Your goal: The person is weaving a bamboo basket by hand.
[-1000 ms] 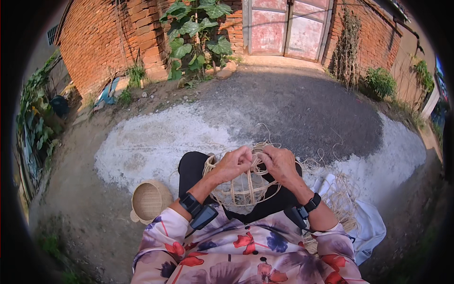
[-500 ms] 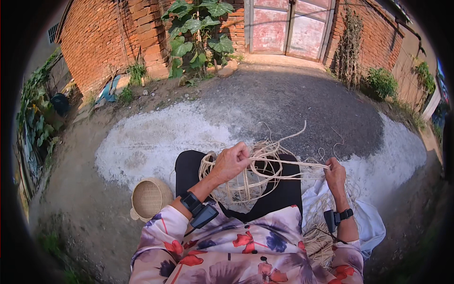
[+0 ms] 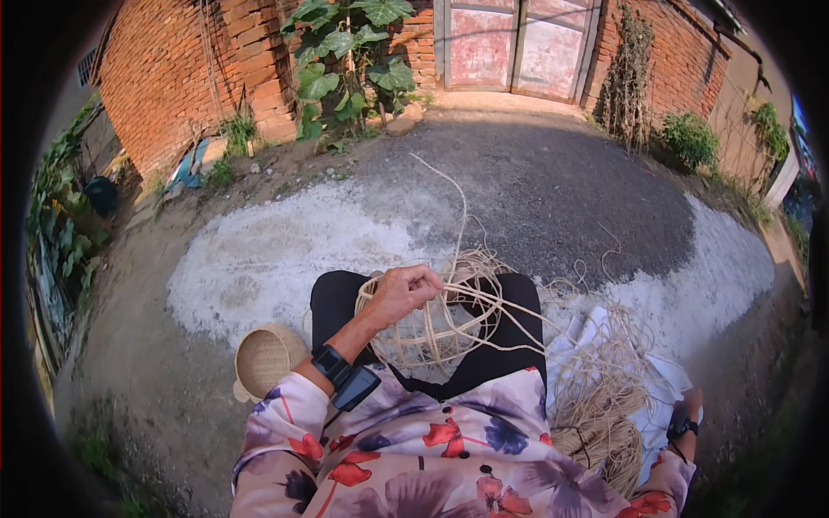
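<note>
Wears a floral shirt (image 3: 423, 457) and holds the right arm out to the side, past a heap of loose cord (image 3: 604, 406), with the right hand (image 3: 693, 398) low at the outer edge of a white cloth (image 3: 667, 380); cannot tell, with those fingers out of clear sight, whether grasping or released. Bears an open cord framework (image 3: 439, 335) over the lap, across dark trousers (image 3: 332, 302). Slants the left forearm up and inward, back of the hand uppermost, and pinches several cords between thumb and fingers of the left hand (image 3: 404, 289) at the far part of the framework. Has curved loops and crossing strands already formed into a rounded outline, yet with wide gaps between; seems, by judgement, well short of finished, with many lengths left unsecured, some running rightward, one loose end (image 3: 464, 203) trailing forward. Keeps a small woven basket (image 3: 268, 363), apparently complete, on the ground at left. Faces, beyond dark gravel (image 3: 553, 198), faded red doors (image 3: 479, 47) and a brick wall (image 3: 173, 86).
</note>
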`<state>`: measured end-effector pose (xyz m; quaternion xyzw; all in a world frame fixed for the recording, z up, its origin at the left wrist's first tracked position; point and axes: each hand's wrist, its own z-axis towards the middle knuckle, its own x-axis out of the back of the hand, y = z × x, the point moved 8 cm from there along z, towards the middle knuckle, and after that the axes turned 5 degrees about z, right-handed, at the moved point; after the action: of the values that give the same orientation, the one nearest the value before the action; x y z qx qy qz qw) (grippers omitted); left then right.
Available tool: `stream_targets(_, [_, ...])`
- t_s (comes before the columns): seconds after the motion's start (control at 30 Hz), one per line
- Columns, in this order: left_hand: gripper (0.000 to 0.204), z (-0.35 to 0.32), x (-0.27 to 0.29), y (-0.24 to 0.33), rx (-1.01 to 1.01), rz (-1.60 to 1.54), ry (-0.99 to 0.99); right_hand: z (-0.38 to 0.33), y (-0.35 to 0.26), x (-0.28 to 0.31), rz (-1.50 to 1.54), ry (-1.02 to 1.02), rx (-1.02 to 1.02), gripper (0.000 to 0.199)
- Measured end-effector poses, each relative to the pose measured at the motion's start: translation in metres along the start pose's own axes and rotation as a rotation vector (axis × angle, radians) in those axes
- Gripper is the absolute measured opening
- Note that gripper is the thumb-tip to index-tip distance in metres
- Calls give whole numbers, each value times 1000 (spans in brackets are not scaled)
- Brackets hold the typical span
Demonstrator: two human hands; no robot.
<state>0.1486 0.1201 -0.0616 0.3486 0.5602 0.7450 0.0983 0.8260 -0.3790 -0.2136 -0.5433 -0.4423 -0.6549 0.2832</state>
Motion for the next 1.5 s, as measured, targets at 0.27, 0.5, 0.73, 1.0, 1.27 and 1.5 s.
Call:
stream_targets(0.27, [18, 3, -3, 2, 52, 127, -38, 104, -375, 193, 1504, 41, 106, 26])
stream_targets(0.5, [19, 3, -5, 0, 63, 134, -70, 49, -549, 305, 806, 97, 789, 20])
stream_targets(0.73, [20, 3, -3, 3, 64, 174, -59, 101, -346, 153, 1777, 151, -267, 34])
stream_targets(1.0, [15, 6, 0, 15, -118, 172, -19, 81, -320, 131, 503, -24, -90, 26])
stream_targets(1.27, [14, 9, -6, 4, 73, 161, -99, 114, -519, 340, 1307, 382, 542, 12])
stream_targets(1.5, [20, 15, -13, -6, 141, -233, -269, 118, -599, 373, 941, 448, 810, 9])
